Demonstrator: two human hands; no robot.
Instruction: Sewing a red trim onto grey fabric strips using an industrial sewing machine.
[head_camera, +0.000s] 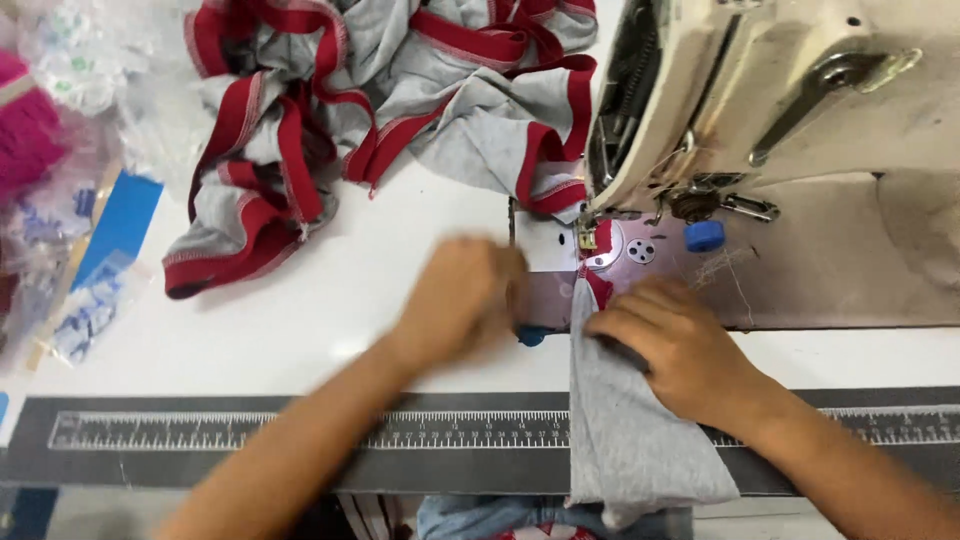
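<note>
My right hand presses flat on a grey fabric piece with red trim that runs from the table's front edge up to the presser foot of the sewing machine. My left hand is blurred, hovering just left of the fabric near the needle plate, fingers loosely curled with nothing visibly held. A small blue object peeks out beneath it.
A heap of grey garments with red bands lies at the back of the white table. Clear plastic bags and pink cloth sit at the left. A grey ruler strip runs along the front edge.
</note>
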